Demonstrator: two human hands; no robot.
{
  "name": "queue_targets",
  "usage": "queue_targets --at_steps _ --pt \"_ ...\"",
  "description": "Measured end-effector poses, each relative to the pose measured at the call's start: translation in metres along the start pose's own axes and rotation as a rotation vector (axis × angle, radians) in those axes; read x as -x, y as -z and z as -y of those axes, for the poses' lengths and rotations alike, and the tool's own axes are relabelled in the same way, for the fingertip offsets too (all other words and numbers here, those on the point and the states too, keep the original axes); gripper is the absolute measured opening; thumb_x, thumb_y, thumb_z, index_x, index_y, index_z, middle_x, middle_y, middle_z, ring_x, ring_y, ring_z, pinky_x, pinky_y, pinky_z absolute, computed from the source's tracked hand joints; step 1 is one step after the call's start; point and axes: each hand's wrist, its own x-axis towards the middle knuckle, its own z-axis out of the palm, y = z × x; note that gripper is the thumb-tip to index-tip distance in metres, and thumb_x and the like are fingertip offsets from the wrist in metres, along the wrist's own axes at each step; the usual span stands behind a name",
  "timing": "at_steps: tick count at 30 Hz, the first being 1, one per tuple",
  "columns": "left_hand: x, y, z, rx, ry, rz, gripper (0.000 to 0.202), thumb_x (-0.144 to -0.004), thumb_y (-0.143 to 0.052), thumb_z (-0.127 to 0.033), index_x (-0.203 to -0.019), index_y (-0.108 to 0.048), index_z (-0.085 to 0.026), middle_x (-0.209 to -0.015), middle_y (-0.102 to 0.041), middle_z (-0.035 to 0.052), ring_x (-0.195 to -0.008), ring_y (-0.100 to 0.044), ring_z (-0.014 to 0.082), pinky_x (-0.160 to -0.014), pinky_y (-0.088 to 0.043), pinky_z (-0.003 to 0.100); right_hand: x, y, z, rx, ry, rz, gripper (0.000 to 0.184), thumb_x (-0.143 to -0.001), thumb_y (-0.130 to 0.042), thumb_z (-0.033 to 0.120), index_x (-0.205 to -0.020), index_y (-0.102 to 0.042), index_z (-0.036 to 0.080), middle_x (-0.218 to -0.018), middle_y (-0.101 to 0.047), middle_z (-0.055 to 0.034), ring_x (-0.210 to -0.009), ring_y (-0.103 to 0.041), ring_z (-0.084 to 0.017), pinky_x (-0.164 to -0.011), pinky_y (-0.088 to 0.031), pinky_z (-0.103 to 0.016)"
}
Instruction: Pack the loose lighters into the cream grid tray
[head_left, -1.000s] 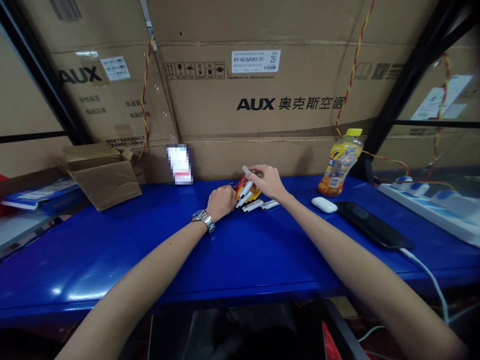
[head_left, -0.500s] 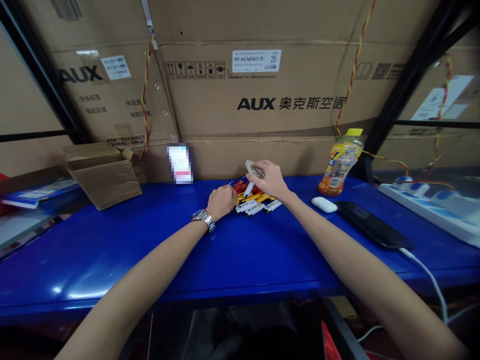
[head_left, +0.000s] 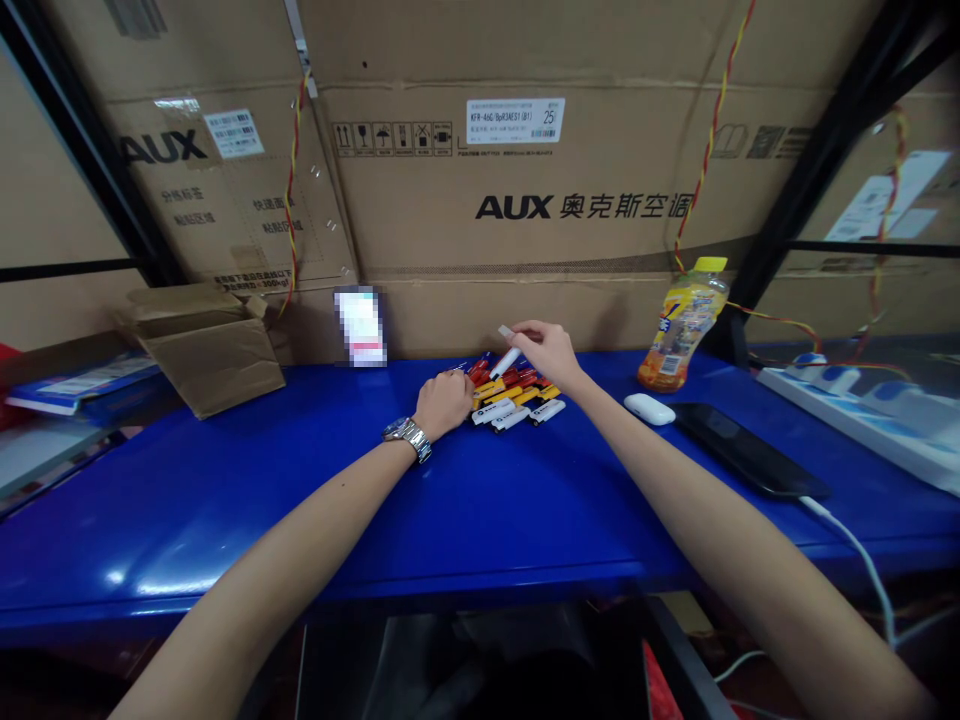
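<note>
A pile of markers [head_left: 514, 394] with red, yellow and white barrels lies on the blue tabletop [head_left: 480, 510]. My left hand [head_left: 445, 402], with a metal-band watch on its wrist, rests curled against the pile's left side. What its fingers hold, if anything, is hidden. Over the back of the pile, my right hand [head_left: 553, 354] is closed in a pinch around a small whitish block [head_left: 507, 331], whose kind is unclear. A white marker [head_left: 505, 363] slants just below those fingertips; I cannot tell whether the hand grips it too.
An open cardboard box [head_left: 214, 360] and a lit phone [head_left: 361, 327] stand at the back left. On the right are a drink bottle [head_left: 679, 325], a white earbud case [head_left: 649, 409], a dark phone [head_left: 746, 448] on a cable and a power strip [head_left: 862, 420]. Large cartons [head_left: 420, 230] back the table.
My right hand has turned and shifted slightly to the right, and the whitish block shows less of its patterned side. More of the pile is visible. The left hand has stayed put.
</note>
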Motion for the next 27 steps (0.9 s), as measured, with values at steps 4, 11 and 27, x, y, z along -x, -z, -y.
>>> queue_targets --at_steps 4,11,27 --pt "0.001 0.002 -0.003 -0.039 0.009 0.020 0.025 -0.090 -0.045 -0.030 -0.085 -0.063 -0.013 -0.098 -0.069 0.0210 -0.103 -0.064 0.0354 -0.094 -0.042 0.044 -0.003 0.004 -0.009 0.031 -0.011 -0.061 0.035 -0.072 -0.061 0.040 -0.094 -0.072 0.014 -0.095 -0.073 -0.0126 -0.093 -0.067 -0.028 -0.087 -0.048 -0.043" --pt "0.003 0.006 -0.010 -0.373 -0.033 0.068 0.039 -0.095 -0.028 -0.026 -0.099 -0.064 -0.012 -0.100 -0.070 0.0184 -0.092 -0.068 0.0307 -0.079 -0.050 0.038 -0.005 0.004 -0.014 -0.071 -0.022 -0.089 0.033 -0.071 -0.063 0.040 -0.092 -0.072 0.015 -0.089 -0.073 -0.0106 -0.086 -0.067 -0.025 -0.082 -0.050 -0.040" --pt "-0.002 0.003 -0.001 -0.365 -0.153 -0.064 0.034 -0.096 -0.028 -0.024 -0.091 -0.060 -0.014 -0.088 -0.070 0.0136 -0.083 -0.067 0.0262 -0.076 -0.047 0.037 -0.002 0.001 -0.003 -0.301 0.030 -0.029 0.029 -0.077 -0.058 0.042 -0.087 -0.069 0.017 -0.090 -0.072 -0.0077 -0.086 -0.065 -0.022 -0.083 -0.050 -0.038"
